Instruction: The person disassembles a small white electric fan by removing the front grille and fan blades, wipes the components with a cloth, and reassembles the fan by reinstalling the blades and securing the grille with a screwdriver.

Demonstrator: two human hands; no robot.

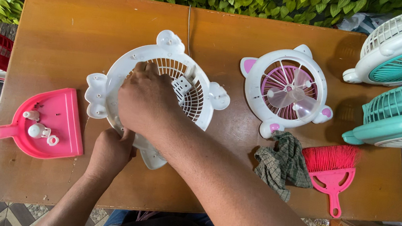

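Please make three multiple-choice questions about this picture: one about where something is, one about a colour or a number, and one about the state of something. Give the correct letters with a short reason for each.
1. Where is the pink dustpan?
A. at the left end of the wooden table
B. under the checked cloth
C. on top of a teal fan

2. What colour are the bristles of the small hand brush?
A. white
B. pink
C. green

3. What are the two hands doing to the white fan housing?
A. both rest away from it
B. only one touches it
C. both are on it

Answers:
1 A, the dustpan lies left of the housing, with small white parts in it.
2 B, the bristles match its pink handle.
3 C, the right hand lies over the grille and the left hand is at the lower rim.
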